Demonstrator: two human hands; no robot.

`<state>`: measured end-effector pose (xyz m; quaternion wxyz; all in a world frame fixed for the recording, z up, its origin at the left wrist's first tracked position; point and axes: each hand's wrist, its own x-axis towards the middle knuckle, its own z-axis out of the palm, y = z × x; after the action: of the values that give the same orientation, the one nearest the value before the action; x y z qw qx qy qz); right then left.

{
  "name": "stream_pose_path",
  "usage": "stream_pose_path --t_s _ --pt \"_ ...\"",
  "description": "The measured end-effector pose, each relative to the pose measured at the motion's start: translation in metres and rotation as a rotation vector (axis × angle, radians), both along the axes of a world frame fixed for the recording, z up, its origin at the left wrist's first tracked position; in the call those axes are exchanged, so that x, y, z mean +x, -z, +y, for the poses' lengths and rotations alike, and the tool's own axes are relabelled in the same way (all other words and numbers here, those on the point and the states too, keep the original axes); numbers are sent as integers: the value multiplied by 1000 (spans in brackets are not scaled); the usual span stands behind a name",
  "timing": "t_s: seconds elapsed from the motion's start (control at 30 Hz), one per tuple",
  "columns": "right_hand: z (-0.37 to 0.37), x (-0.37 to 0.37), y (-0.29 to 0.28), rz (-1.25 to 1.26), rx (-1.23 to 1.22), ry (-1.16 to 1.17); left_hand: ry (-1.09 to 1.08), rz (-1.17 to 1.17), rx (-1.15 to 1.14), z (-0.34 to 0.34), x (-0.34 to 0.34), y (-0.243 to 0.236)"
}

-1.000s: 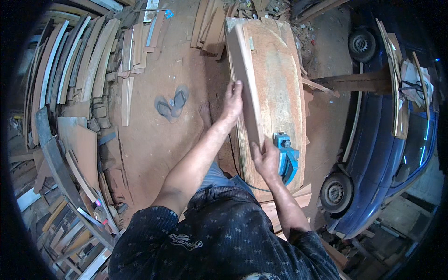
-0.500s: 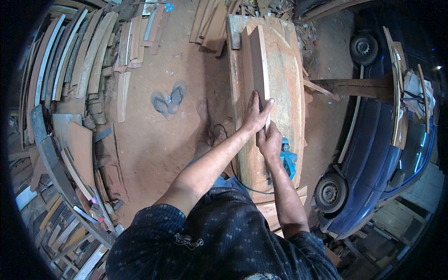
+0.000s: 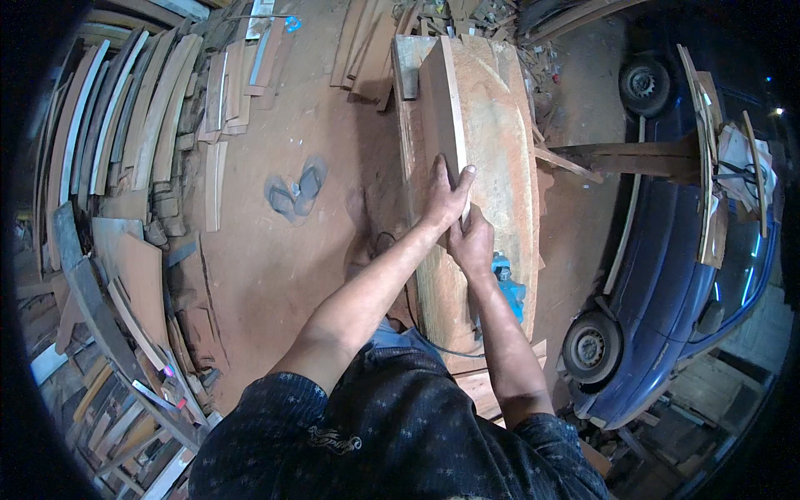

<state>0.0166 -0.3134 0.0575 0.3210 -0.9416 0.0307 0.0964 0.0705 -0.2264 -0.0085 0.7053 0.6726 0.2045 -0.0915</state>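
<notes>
A long, narrow wooden board (image 3: 442,100) stands on its edge lengthwise on the worn wooden bench (image 3: 502,150). My left hand (image 3: 447,193) is closed round the board, thumb over its pale edge. Just nearer to me, my right hand (image 3: 472,243) grips the near end of the same board, its fingers partly hidden. A blue power tool (image 3: 506,289), seemingly a planer, lies on the bench beside my right hand, partly hidden by that forearm. A black cord (image 3: 425,337) loops from it over the bench's left side.
Stacked boards and offcuts (image 3: 158,117) line the left. Sandals (image 3: 296,192) lie on the dirt floor (image 3: 267,275). At the right stand a blue car (image 3: 667,292) and a wooden support (image 3: 625,154) bearing planks and papers. More scrap wood lies beyond the bench's far end.
Since a second ago both hands have moved closer together, the right one upward in view, and the board has shifted in their grip. In the last half second it moved slightly left and away.
</notes>
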Motion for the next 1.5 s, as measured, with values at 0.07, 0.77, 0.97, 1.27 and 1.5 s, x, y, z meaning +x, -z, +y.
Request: stream_pose_path --t_s 0.07,0.77,0.97,1.27,1.5 --pt "-7 -6 8 -43 116 3 -1 3 109 -2 -4 -2" --pt "-11 -72 51 -125 93 227 -59 -45 10 -7 -14 17" --pt "-9 -62 48 -135 61 229 -24 -27 16 -2 -6 3" --pt "-18 -70 61 -116 147 214 -67 -42 28 -9 -10 11" --pt "-21 -78 70 -165 143 207 -22 64 -16 -11 -16 2"
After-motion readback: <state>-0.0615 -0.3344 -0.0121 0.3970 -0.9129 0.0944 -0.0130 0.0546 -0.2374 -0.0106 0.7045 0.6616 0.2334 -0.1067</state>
